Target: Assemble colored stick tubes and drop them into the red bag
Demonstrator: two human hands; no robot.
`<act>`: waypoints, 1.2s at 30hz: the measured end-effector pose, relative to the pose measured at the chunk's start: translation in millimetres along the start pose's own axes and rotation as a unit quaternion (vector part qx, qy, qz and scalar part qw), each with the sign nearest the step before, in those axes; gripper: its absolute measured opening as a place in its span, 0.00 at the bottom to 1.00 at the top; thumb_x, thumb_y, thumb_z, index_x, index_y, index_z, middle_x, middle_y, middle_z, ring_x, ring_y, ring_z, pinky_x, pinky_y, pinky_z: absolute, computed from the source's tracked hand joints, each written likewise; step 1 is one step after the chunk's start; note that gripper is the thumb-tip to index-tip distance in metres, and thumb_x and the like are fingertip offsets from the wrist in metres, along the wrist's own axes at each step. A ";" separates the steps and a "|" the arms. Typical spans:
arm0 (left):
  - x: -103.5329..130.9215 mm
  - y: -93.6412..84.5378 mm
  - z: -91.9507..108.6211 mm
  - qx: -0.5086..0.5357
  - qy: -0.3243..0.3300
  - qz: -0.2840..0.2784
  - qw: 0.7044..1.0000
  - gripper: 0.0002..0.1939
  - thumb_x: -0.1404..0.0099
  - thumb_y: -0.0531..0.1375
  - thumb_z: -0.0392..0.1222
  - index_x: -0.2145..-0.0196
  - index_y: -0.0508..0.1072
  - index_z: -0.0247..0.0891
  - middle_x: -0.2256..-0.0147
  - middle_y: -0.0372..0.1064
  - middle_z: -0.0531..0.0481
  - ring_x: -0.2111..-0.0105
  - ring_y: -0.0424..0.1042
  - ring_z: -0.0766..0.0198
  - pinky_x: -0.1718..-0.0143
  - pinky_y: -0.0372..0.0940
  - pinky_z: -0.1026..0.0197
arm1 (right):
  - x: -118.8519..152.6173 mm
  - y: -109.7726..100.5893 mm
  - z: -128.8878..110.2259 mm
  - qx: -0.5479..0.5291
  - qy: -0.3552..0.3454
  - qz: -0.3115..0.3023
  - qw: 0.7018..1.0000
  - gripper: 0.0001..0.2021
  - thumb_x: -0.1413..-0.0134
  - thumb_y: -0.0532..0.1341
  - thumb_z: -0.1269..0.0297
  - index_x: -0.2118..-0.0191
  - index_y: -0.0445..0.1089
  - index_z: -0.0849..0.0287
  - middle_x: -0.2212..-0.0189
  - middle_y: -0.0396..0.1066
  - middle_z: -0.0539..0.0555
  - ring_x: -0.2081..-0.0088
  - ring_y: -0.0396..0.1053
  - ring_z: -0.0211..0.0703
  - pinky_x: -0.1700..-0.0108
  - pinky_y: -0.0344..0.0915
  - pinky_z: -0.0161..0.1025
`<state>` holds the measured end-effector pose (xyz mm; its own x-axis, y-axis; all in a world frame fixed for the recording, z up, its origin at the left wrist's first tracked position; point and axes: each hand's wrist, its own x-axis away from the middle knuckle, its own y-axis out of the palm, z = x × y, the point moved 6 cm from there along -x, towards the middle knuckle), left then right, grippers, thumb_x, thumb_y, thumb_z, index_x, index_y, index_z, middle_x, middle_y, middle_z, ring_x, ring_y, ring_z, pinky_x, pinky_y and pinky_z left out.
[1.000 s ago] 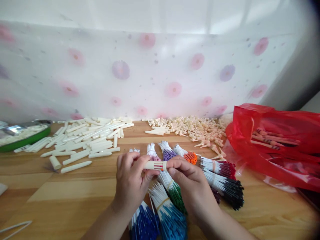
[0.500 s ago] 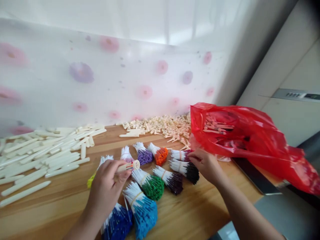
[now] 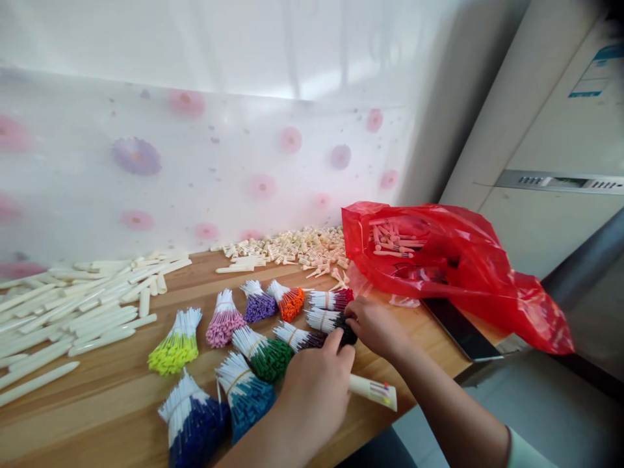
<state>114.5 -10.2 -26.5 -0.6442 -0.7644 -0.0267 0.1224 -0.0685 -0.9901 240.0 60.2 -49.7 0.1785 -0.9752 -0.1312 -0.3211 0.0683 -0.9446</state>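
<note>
My left hand [image 3: 316, 383] is closed around a cream multicolor pen barrel [image 3: 373, 392], whose end with small coloured sliders sticks out to the right. Its outstretched index finger reaches the bundle of black-ended pen refills [image 3: 322, 319]. From the other side, my right hand [image 3: 375, 328] has its fingers closed at the black ends of that bundle; the exact grip is partly hidden. Just behind lies a dark red refill bundle [image 3: 329, 299]. Beside my left hand are a dark purple bundle [image 3: 297, 336], a green one [image 3: 270, 361] and a light blue one [image 3: 248, 393].
Yellow [image 3: 175, 344], dark blue [image 3: 195, 419], pink [image 3: 225, 320], purple [image 3: 258, 302] and orange [image 3: 287, 300] refill bundles lie on the wooden table [image 3: 112, 396]. Cream barrels [image 3: 97, 312] pile up left, small parts [image 3: 292, 247] behind. A red bag [image 3: 468, 253] overlaps a phone [image 3: 458, 330].
My left hand has moved right with the pen barrel, from above the green bundle to the black one. My right hand stays at the black bundle. The view has turned right.
</note>
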 end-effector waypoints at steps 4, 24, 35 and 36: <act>-19.0 9.6 9.6 -0.056 -0.013 -0.039 0.998 0.26 0.44 0.54 0.35 0.46 0.63 0.41 0.39 0.54 0.36 0.69 0.76 0.49 0.73 0.70 0.51 | 4.4 -1.4 0.7 0.029 0.020 -0.001 0.999 0.05 0.46 0.58 0.67 0.66 0.71 0.58 0.65 0.70 0.54 0.64 0.69 0.43 0.66 0.58 0.35; -22.5 20.0 14.7 -0.051 -0.037 -0.094 0.994 0.19 0.43 0.53 0.31 0.54 0.74 0.32 0.39 0.52 0.31 0.68 0.76 0.47 0.71 0.70 0.50 | -0.4 -3.6 -6.8 0.035 0.014 -0.003 0.999 0.03 0.54 0.58 0.71 0.71 0.68 0.59 0.70 0.71 0.53 0.70 0.67 0.40 0.72 0.51 0.33; -21.1 23.9 13.4 -0.029 -0.041 -0.081 0.995 0.20 0.44 0.54 0.30 0.55 0.73 0.30 0.39 0.52 0.30 0.67 0.76 0.46 0.71 0.70 0.50 | 10.4 -2.7 0.9 -0.001 0.013 0.041 0.999 0.08 0.47 0.54 0.72 0.72 0.69 0.60 0.73 0.72 0.53 0.69 0.68 0.39 0.68 0.55 0.32; -20.8 23.9 12.9 -0.026 -0.040 -0.080 0.996 0.20 0.45 0.54 0.30 0.55 0.74 0.30 0.39 0.52 0.29 0.68 0.76 0.46 0.72 0.70 0.50 | 12.9 -4.4 3.1 -0.005 0.012 0.046 0.999 0.08 0.47 0.54 0.72 0.72 0.69 0.60 0.72 0.72 0.53 0.69 0.68 0.39 0.68 0.55 0.32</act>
<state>140.5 -4.2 -47.8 -0.5901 -0.7950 0.1405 -0.0174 -0.1615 -0.9867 246.6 48.0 -48.1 0.1256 -0.9697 -0.2097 -0.3443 0.1557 -0.9259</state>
